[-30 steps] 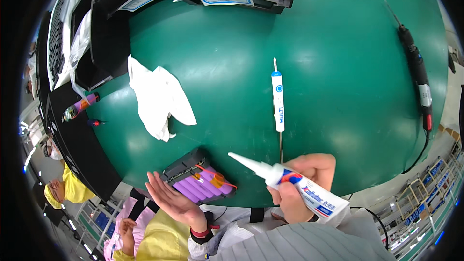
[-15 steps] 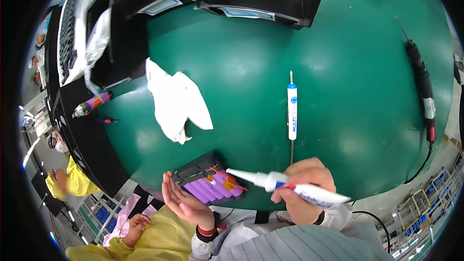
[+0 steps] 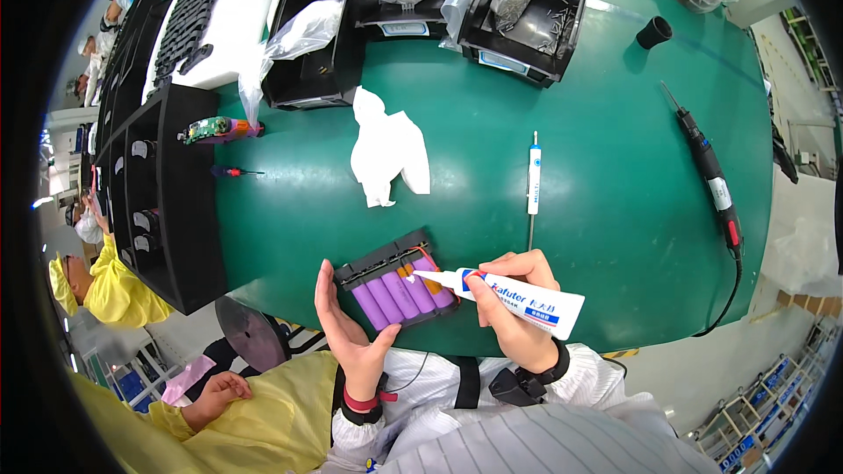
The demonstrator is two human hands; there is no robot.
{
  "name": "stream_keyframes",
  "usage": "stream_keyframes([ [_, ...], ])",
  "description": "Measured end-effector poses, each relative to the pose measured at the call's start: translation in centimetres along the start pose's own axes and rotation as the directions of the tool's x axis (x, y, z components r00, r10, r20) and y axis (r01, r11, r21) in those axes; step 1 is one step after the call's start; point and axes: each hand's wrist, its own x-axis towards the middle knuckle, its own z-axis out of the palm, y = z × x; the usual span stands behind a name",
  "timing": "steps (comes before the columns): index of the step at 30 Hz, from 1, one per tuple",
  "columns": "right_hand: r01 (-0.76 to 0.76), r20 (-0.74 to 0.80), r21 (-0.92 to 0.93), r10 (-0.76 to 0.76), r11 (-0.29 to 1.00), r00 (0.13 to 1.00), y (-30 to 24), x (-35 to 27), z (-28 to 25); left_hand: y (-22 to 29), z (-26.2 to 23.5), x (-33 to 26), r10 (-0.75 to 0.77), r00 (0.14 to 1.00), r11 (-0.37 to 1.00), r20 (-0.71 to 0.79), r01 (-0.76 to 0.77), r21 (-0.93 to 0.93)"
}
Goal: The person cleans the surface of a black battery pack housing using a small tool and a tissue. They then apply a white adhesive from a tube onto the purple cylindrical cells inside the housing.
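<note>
A battery pack [image 3: 392,296] of purple cells in a black frame, with orange tape and red wires, lies near the table's front edge. My left hand [image 3: 351,342] is beside its left end, fingers stretched out and thumb close against the lower edge. My right hand [image 3: 518,307] grips a white glue tube [image 3: 536,305] with a long pointed nozzle. The nozzle tip is at the taped part of the pack, where a small white patch shows. Whether the tip touches the surface, I cannot tell.
A white cloth [image 3: 386,154] and a white-handled screwdriver [image 3: 534,180] lie beyond the pack. An electric screwdriver [image 3: 713,180] is at the right. Black bins [image 3: 549,70] stand at the back, a black rack [image 3: 176,272] at the left. A person in yellow [image 3: 255,417] sits close on my left.
The view has shifted, showing more of the table's far side. The glue tube's nozzle has come from beside the pack's right end onto its taped top. My left thumb has moved nearer the pack.
</note>
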Motion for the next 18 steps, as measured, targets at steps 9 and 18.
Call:
stream_keyframes([
  [9,0.178,0.038,-0.157,-0.174,0.971,0.984,0.8,0.6,0.4,0.6,-0.5,-0.6,-0.078,0.995,0.997,0.055,0.078,0.014],
  [18,0.184,0.054,-0.161,-0.178,0.97,0.983,1.3,1.2,0.6,0.0,-1.2,-1.0,-0.083,0.991,0.996,0.101,0.078,0.051],
])
